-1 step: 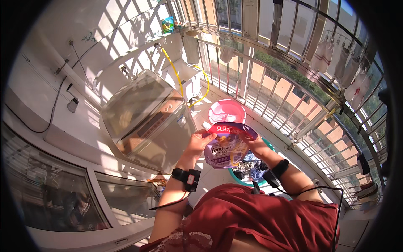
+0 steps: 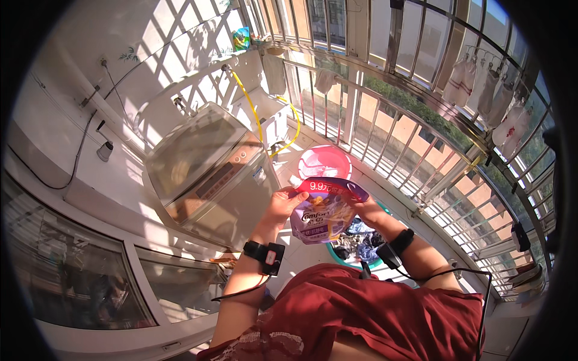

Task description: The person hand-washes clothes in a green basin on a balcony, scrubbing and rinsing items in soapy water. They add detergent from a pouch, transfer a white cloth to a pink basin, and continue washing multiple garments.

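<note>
Beside you, the boxy washing machine (image 2: 238, 204) is showing smooth metallic-looking sides and a glossy lid, with slanting bands of sunlight crossing it. Your dark red shirt (image 2: 373, 313) is falling in soft folds along the lower edge. The round green tub (image 2: 339, 259) is sitting on the floor, holding crumpled laundry (image 2: 364, 248) in blue, white and dark cloth. Beyond it, the round pink plastic basin (image 2: 319, 157) is glowing in the sun, and the thin yellow hose (image 2: 298, 123) is curving down near the machine. The soft purple pouch (image 2: 322, 219), a flexible glossy package with a red band across its top, is hanging in front of you, partly covering the view of the tub and just below the basin; a small white cap (image 2: 295, 180) is poking out at its upper left corner. Compared with the earlier frame, very little is differing: the pouch is sitting a touch lower in the view, and both your hands are keeping the same grip. Your left hand (image 2: 286, 203) is pinching the pouch's upper left edge, thumb lying across the front. Your right hand (image 2: 368, 212) is gripping the upper right edge with fingers curled, their tips mostly hiding from view.
</note>
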Demonstrator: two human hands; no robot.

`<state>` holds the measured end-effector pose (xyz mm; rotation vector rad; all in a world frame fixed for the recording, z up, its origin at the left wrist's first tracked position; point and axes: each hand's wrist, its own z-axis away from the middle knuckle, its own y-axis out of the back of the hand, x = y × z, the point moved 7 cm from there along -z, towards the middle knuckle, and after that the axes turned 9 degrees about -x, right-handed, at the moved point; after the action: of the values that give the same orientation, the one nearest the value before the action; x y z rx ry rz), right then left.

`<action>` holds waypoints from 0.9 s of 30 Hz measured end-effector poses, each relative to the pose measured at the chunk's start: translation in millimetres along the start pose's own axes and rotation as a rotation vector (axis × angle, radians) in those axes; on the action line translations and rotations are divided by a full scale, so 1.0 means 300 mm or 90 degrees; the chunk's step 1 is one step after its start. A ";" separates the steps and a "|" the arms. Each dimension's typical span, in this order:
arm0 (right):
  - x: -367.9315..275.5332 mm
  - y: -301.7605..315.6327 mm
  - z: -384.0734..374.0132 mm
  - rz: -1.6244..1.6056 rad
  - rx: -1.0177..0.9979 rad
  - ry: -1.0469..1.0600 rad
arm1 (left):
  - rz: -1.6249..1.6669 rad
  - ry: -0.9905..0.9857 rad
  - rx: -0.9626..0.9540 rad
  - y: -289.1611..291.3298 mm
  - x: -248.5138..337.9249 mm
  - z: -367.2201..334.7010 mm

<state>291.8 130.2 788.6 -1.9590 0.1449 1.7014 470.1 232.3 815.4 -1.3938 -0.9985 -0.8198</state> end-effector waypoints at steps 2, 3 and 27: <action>-0.067 0.001 0.029 -0.006 -0.069 -0.076 | -0.046 -0.011 0.001 -0.035 0.037 -0.012; -0.136 -0.013 0.038 -0.019 -0.146 -0.032 | -0.074 -0.026 -0.004 -0.051 0.058 -0.020; -0.421 -0.041 -0.260 1.090 -0.039 -0.054 | -0.282 0.215 -0.259 -0.182 0.015 -0.389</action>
<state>341.0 72.3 916.7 -1.6721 2.2239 2.5726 430.9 114.5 850.0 -1.3179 -0.9141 -1.6032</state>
